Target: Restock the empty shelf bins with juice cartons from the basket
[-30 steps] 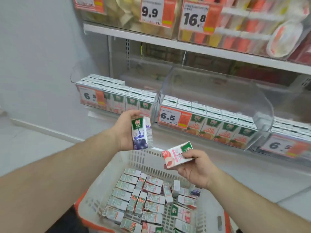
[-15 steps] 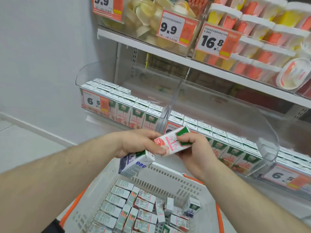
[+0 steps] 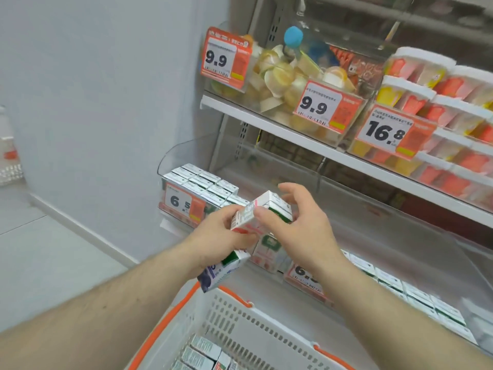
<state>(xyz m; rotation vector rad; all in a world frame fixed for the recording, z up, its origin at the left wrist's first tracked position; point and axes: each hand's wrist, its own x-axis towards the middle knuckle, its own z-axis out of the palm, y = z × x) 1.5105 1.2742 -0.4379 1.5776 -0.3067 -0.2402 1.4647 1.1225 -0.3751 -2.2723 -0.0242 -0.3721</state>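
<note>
On the upper shelf (image 3: 306, 141), a clear bin holds loose yellow and white fruit cups (image 3: 277, 78) and a bottle with a blue cap (image 3: 293, 37). Orange price tags read 9.9 (image 3: 226, 60), 9.9 (image 3: 324, 106) and 16.8 (image 3: 392, 132). Stacked white-lidded tubs (image 3: 437, 102) fill the right side. A pale grey wall (image 3: 106, 89) and tiled floor (image 3: 40, 249) lie to the left.

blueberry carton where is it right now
In the head view, the blueberry carton hangs low in the left hand, just above the basket rim, under the pink carton.
</note>
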